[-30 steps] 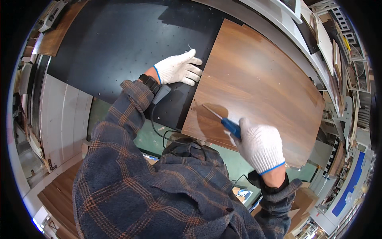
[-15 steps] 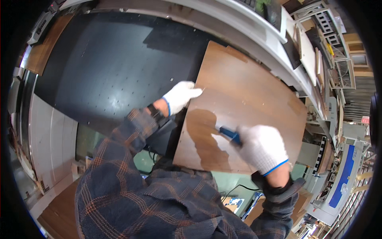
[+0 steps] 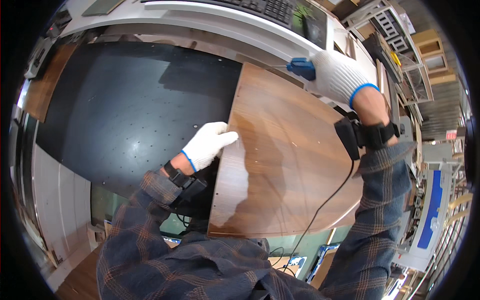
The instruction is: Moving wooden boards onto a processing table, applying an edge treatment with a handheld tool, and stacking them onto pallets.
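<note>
A large brown wood-grain board (image 3: pixel 280 145) lies over the right part of a black work surface (image 3: pixel 125 100). Near the middle of its left edge, my gloved left hand (image 3: pixel 207 145) grips it, thumb on top and the other fingers partly hidden at the side. My right hand (image 3: pixel 337 77), in a white knitted glove, is closed around a blue tool (image 3: pixel 301 68) with a thin metal, nozzle-like tip. That tip points left, by the board's far edge. Small pale specks and several small holes show on the board.
Beyond the board runs a white ledge (image 3: pixel 240 25) carrying a black keyboard (image 3: pixel 265 9). A plant (image 3: pixel 302 14) stands at its right end. Rows of small holes dot the black surface. A black cable (image 3: pixel 320 210) hangs from my right wrist device across the board.
My right hand has moved from the board's near right part up to its far edge with the blue tool. My left hand still grips the left edge; the whole view has shifted.
</note>
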`<state>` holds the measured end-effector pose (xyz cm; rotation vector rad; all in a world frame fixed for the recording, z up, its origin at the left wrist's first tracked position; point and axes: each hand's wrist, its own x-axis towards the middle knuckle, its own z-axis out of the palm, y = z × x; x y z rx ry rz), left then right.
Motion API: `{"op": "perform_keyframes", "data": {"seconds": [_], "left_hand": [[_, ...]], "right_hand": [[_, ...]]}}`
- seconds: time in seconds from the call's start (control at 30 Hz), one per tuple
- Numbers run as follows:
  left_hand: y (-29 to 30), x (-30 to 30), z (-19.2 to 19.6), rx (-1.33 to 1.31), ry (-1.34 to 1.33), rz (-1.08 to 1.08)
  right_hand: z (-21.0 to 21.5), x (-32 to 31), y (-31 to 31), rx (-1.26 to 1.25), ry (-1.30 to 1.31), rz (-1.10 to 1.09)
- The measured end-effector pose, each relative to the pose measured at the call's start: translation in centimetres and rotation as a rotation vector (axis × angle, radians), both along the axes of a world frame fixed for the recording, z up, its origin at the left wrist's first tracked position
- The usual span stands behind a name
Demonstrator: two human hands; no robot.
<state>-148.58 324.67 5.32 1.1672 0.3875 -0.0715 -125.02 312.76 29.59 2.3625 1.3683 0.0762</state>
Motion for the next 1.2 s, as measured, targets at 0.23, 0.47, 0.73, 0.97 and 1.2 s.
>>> {"op": "perform_keyframes", "data": {"seconds": [0.23,0.47,0.73,0.97,1.2], "left_hand": [[-0.3,0.0,0.7,-0.044,0.059,0.063],[-0.4,0.0,1.3,0.033,0.014,0.02],[-0.2,-0.1,1.2,0.091,0.002,0.022],[-0.2,0.7,2.0,0.088,0.02,0.059],[-0.9,1.3,2.0,0.295,0.165,-0.069]], "right_hand": [[-0.7,1.4,-0.9,0.119,-0.068,0.042],[-2.1,5.4,-2.7,0.128,-0.007,0.042],[-2.5,9.1,-12.3,-0.063,-0.041,-0.142],[0.7,-0.5,-19.2,-0.132,0.16,-0.185],[1.6,-19.1,-28.9,-0.332,0.536,-0.431]]}}
